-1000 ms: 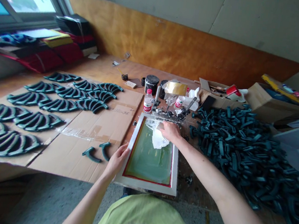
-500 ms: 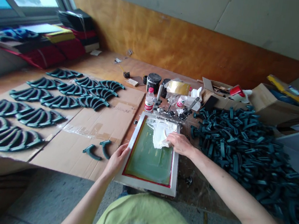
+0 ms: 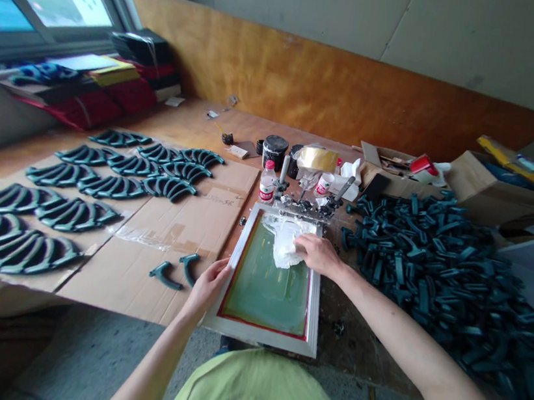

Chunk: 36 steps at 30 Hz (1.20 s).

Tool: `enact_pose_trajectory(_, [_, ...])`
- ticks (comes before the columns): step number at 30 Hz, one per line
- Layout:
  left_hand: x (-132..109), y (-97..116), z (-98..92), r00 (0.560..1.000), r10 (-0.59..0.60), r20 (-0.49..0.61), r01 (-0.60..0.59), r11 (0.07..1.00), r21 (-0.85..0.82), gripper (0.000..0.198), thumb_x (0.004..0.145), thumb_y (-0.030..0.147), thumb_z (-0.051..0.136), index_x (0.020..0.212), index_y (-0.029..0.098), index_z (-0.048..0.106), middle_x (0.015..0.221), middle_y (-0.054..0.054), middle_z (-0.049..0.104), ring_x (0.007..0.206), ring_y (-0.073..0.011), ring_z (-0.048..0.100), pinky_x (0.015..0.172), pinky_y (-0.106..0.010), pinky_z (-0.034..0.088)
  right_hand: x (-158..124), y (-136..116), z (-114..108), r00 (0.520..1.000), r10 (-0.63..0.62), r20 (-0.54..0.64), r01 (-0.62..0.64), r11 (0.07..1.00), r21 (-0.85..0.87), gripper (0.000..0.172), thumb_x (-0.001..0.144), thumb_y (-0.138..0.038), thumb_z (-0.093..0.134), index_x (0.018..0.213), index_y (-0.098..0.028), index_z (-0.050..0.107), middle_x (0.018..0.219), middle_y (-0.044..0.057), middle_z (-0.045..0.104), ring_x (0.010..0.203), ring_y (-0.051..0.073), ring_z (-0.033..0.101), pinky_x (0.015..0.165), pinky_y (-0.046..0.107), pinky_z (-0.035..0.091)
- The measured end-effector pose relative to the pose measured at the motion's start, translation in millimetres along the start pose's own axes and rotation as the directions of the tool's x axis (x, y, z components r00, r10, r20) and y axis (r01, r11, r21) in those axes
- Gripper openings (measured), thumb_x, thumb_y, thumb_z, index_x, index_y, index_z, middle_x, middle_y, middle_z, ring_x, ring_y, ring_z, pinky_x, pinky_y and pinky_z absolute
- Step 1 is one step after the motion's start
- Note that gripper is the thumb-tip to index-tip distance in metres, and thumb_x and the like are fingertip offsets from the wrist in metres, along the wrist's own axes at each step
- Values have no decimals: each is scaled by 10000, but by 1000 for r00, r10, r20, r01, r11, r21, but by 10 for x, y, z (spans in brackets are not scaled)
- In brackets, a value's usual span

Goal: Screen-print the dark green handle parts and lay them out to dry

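**Screen wipe in progress; upper mesh covered, lower mesh not yet reached**

The right hand is closed loosely over a white cloth, pressing it onto the green mesh of the screen frame near the far, hinged end. The left hand grips the frame's left rail, fingers curled around the edge, holding it steady. The frame lies on the workbench directly in front of the person, between the cardboard sheet and the heap of dark green curved parts.

Judged progress: the cloth sits on the upper third only; the mesh toward the person looks untouched by it. Rows of laid-out parts fill the cardboard's far side; two loose parts lie just beside the frame. The heap remains large.
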<state>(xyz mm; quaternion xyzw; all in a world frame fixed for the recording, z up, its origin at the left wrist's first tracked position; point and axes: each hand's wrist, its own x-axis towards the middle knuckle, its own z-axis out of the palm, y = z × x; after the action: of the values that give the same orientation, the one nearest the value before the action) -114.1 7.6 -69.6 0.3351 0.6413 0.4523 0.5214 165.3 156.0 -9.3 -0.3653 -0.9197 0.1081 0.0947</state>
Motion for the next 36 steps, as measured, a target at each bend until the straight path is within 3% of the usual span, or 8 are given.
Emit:
enact_pose_trajectory(6, [-125, 509, -123, 1000, 3, 16, -3, 1000, 1, 743, 733, 656, 647, 1318, 201, 598, 958, -69, 752, 823, -235, 693, 652, -290, 539, 673, 148, -455, 956, 292, -40, -294, 953, -65, 662, 789, -280, 741, 1403, -303, 491, 1163, 66, 658, 994, 231, 636, 846, 300, 469])
enact_pose_trajectory(10, [-39, 1001, -121, 995, 95, -1, -95, 995, -15, 642, 783, 719, 526, 1093, 193, 722, 935, -62, 744, 779, -219, 680, 599, -283, 536, 513, 484, -634, 864, 381, -329, -409, 912, -18, 494, 894, -317, 604, 1375, -249, 518, 1195, 95, 644, 1017, 236, 617, 878, 330, 463])
enact_pose_trajectory(15, [271, 1621, 126, 932, 361, -38, -358, 897, -259, 575, 817, 694, 504, 993, 178, 687, 893, -78, 729, 707, -170, 668, 567, -267, 532, -97, 782, -187, 750, 594, -292, -587, 801, 120, 228, 914, -257, 526, 1067, -169, 670, 935, 100, 701, 869, 225, 627, 773, 323, 478])
enact_pose_trajectory(19, [416, 1936, 267, 926, 373, -53, -371, 879, -298, 516, 845, 668, 484, 894, 175, 629, 759, -56, 688, 653, -136, 638, 526, -214, 490, -363, 548, 378, 899, 417, -134, -398, 906, 143, 305, 869, -309, 650, 1145, -182, 632, 1039, 84, 683, 942, 211, 613, 842, 328, 473])
enact_pose_trajectory(25, [123, 1164, 516, 995, 75, 62, -53, 955, -292, 538, 836, 610, 574, 1135, 165, 602, 819, -59, 716, 627, -125, 641, 499, -200, 479, -352, -34, 468, 953, 262, -153, -250, 963, 97, 110, 863, -209, 667, 969, -206, 695, 928, 47, 619, 954, 202, 543, 874, 337, 453])
enact_pose_trajectory(30, [-287, 252, 752, 911, -305, 277, 375, 892, -253, 519, 756, 650, 642, 990, 188, 637, 977, -112, 750, 885, -246, 723, 590, -278, 554, -409, -715, 576, 964, -96, -249, 101, 995, 10, 160, 937, -255, 561, 1029, -235, 691, 893, 42, 614, 908, 196, 521, 849, 332, 438])
enact_pose_trajectory(33, [-273, -77, 452, 928, -353, 119, 372, 892, -256, 464, 744, 663, 627, 801, 202, 630, 829, -85, 759, 864, -258, 728, 598, -279, 551, -520, -545, 629, 973, -169, -154, 175, 984, 27, 272, 952, -206, 515, 1170, -281, 659, 999, 26, 666, 975, 192, 558, 893, 332, 430])
enact_pose_trajectory(36, [-144, -402, -232, 914, -366, -177, 342, 927, -151, 425, 845, 597, 490, 823, 199, 639, 830, -92, 765, 802, -256, 724, 593, -305, 557, -775, 202, 470, 954, 292, -64, -295, 954, -45, 386, 911, -52, 442, 1098, -264, 706, 1050, 30, 681, 994, 174, 576, 865, 274, 439])
